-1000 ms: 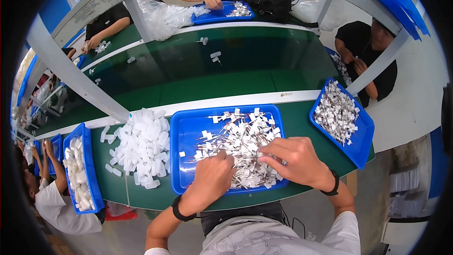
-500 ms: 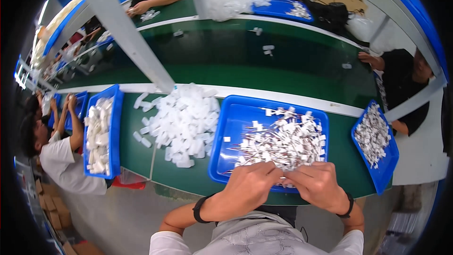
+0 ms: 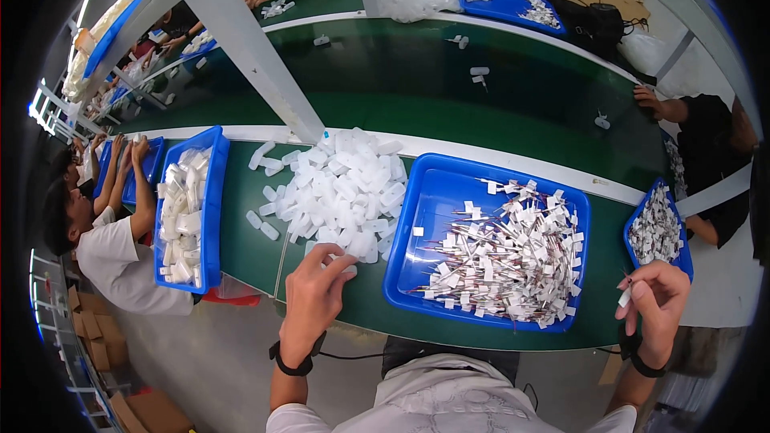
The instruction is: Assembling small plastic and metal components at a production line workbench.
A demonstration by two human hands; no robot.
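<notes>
Fingers of the left hand (image 3: 314, 297) curl over a white cap (image 3: 346, 269) left of the tray (image 3: 417, 216); right hand (image 3: 658, 301) pinches a tagged wire (image 3: 625, 295), best kept steady.

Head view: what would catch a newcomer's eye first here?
A heap of small white plastic pieces lies loose on the green bench, with the left hand reaching into its near edge. Right of it, a blue tray holds a tangle of thin wires with white tags. The right hand pinches one tagged wire at the far right.
</notes>
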